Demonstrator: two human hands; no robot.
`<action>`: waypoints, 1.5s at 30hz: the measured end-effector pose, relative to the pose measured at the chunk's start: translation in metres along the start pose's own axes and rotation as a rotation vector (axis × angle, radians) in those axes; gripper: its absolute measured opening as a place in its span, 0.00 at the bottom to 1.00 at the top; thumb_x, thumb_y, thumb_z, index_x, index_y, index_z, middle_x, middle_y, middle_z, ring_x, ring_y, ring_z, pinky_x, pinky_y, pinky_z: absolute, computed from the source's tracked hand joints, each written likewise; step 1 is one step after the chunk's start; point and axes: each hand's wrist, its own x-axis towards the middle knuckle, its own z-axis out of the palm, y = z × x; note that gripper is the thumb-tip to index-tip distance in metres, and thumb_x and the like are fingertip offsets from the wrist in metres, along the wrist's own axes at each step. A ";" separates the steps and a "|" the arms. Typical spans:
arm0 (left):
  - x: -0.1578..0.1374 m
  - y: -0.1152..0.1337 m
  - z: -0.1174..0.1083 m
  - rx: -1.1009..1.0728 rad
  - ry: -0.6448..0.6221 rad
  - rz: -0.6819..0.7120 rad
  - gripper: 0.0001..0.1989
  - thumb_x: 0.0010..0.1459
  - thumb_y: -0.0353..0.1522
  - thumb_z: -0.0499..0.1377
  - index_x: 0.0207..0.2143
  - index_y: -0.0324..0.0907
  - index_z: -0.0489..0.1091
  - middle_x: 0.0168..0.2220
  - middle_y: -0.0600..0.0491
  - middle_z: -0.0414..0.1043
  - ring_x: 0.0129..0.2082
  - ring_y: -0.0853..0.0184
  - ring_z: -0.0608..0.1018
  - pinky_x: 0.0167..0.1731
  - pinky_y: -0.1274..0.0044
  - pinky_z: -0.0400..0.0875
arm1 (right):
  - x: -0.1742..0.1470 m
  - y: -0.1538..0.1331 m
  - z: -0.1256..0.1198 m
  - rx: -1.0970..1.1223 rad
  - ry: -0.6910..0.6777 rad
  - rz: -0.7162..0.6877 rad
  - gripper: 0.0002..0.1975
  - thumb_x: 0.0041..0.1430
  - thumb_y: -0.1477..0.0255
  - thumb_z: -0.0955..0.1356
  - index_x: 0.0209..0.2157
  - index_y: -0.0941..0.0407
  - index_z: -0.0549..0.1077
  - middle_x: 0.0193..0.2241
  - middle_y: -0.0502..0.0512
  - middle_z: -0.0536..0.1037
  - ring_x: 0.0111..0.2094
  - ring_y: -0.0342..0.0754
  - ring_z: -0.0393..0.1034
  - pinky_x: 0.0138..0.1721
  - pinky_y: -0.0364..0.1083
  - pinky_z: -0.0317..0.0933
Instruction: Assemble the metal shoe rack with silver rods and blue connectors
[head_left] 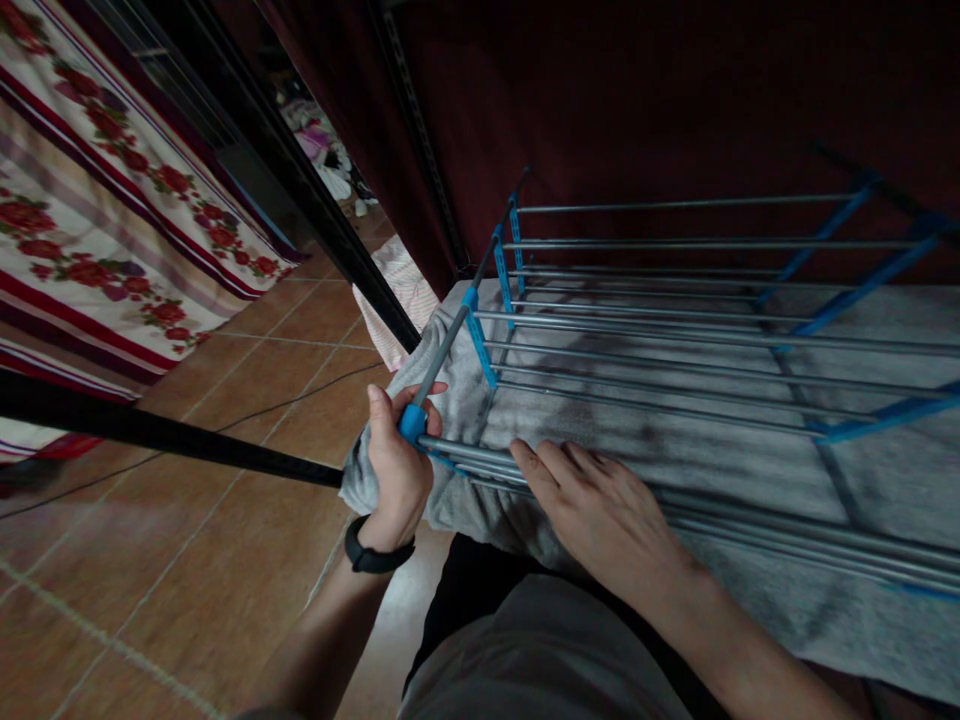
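Observation:
A rack (645, 322) of grey metal rods and blue plastic connectors lies across the padded surface in front of me. My left hand (397, 460), with a dark band at the wrist, is wrapped round the blue connector (412, 424) at the rack's near left corner. Its thumb points up along the side tube (442, 352). My right hand (600, 510) rests over the bundle of near rods (480, 458), with its fingers curled down on them. The thumb and the underside of that hand are hidden. Farther back, other blue connectors (480, 345) hold rods apart in rows.
Grey cloth (570, 405) covers the surface under the rack. Black metal posts (322, 215) and a black bar (187, 437) stand at the left. Behind hangs a dark red curtain (637, 100); a flowered curtain (112, 210) hangs over the tiled floor (187, 520), where a cable (285, 408) runs.

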 end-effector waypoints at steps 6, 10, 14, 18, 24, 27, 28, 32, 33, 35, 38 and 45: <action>0.000 -0.002 -0.001 0.011 -0.043 0.025 0.34 0.63 0.58 0.44 0.30 0.41 0.75 0.14 0.56 0.56 0.14 0.71 0.56 0.16 0.76 0.47 | 0.003 0.001 0.000 0.018 0.002 -0.011 0.27 0.60 0.81 0.64 0.61 0.59 0.64 0.47 0.56 0.76 0.43 0.49 0.70 0.38 0.48 0.61; 0.000 -0.001 0.000 -0.005 -0.026 0.037 0.31 0.63 0.56 0.47 0.30 0.40 0.75 0.16 0.55 0.59 0.15 0.71 0.59 0.16 0.77 0.49 | 0.000 0.003 0.002 0.005 0.051 -0.019 0.27 0.62 0.79 0.65 0.63 0.60 0.62 0.44 0.55 0.76 0.41 0.49 0.70 0.42 0.49 0.61; 0.002 -0.001 0.001 -0.017 -0.003 0.051 0.25 0.62 0.51 0.51 0.30 0.40 0.74 0.20 0.54 0.65 0.17 0.72 0.60 0.17 0.77 0.50 | -0.004 0.006 0.002 -0.019 0.089 -0.003 0.19 0.62 0.79 0.66 0.55 0.58 0.69 0.42 0.54 0.76 0.41 0.48 0.69 0.42 0.49 0.60; 0.004 -0.002 0.000 -0.013 -0.012 0.061 0.19 0.61 0.44 0.53 0.27 0.41 0.72 0.19 0.54 0.65 0.17 0.72 0.60 0.17 0.77 0.51 | -0.005 0.007 0.000 -0.022 0.075 0.002 0.18 0.61 0.81 0.65 0.52 0.58 0.69 0.40 0.53 0.76 0.39 0.48 0.69 0.40 0.48 0.60; 0.005 -0.004 -0.002 -0.018 -0.017 0.072 0.14 0.59 0.40 0.54 0.29 0.41 0.70 0.29 0.51 0.74 0.17 0.73 0.61 0.16 0.78 0.52 | -0.004 0.009 0.001 -0.010 0.058 -0.004 0.17 0.61 0.80 0.66 0.51 0.57 0.69 0.40 0.53 0.76 0.38 0.47 0.70 0.39 0.48 0.60; 0.006 -0.005 -0.004 -0.023 -0.027 0.061 0.14 0.59 0.41 0.53 0.30 0.40 0.71 0.31 0.50 0.75 0.17 0.73 0.62 0.16 0.78 0.52 | -0.004 0.010 0.002 0.004 0.080 -0.004 0.16 0.61 0.80 0.66 0.51 0.57 0.69 0.41 0.53 0.76 0.39 0.48 0.70 0.39 0.48 0.59; 0.006 -0.006 -0.004 -0.026 -0.032 0.059 0.14 0.59 0.41 0.54 0.30 0.40 0.71 0.31 0.50 0.75 0.18 0.73 0.62 0.16 0.77 0.53 | -0.004 0.010 0.002 0.006 0.081 -0.004 0.16 0.61 0.80 0.66 0.51 0.57 0.69 0.41 0.53 0.76 0.39 0.48 0.70 0.39 0.48 0.59; 0.006 -0.006 -0.005 -0.014 -0.028 0.071 0.14 0.60 0.40 0.53 0.26 0.42 0.69 0.23 0.53 0.70 0.17 0.71 0.62 0.16 0.77 0.53 | -0.005 0.011 0.003 0.005 0.059 -0.012 0.15 0.62 0.80 0.66 0.50 0.57 0.69 0.40 0.52 0.76 0.38 0.47 0.70 0.39 0.48 0.59; 0.006 -0.007 -0.006 -0.003 -0.032 0.067 0.15 0.60 0.40 0.52 0.26 0.42 0.69 0.20 0.54 0.67 0.16 0.71 0.61 0.16 0.77 0.53 | -0.005 0.011 0.004 0.005 0.060 -0.013 0.15 0.62 0.80 0.66 0.50 0.57 0.69 0.40 0.52 0.76 0.38 0.47 0.70 0.39 0.48 0.59; 0.007 -0.007 -0.006 0.016 -0.048 0.059 0.16 0.61 0.41 0.51 0.27 0.42 0.71 0.17 0.55 0.62 0.16 0.70 0.60 0.17 0.76 0.52 | -0.006 0.011 0.005 0.003 0.066 -0.012 0.14 0.64 0.78 0.66 0.50 0.57 0.69 0.40 0.52 0.76 0.38 0.47 0.70 0.39 0.48 0.59; 0.007 -0.007 -0.006 0.027 -0.054 0.059 0.17 0.61 0.41 0.51 0.28 0.42 0.72 0.15 0.56 0.60 0.16 0.69 0.59 0.17 0.76 0.52 | -0.006 0.011 0.005 -0.002 0.062 -0.011 0.12 0.64 0.78 0.66 0.50 0.57 0.69 0.40 0.52 0.76 0.38 0.47 0.70 0.38 0.48 0.58; 0.007 -0.007 -0.007 0.027 -0.066 0.022 0.19 0.61 0.43 0.50 0.33 0.41 0.75 0.16 0.56 0.60 0.15 0.70 0.58 0.16 0.76 0.50 | -0.004 0.011 0.004 -0.004 0.074 0.001 0.08 0.67 0.76 0.65 0.47 0.56 0.69 0.38 0.51 0.76 0.36 0.47 0.69 0.37 0.48 0.57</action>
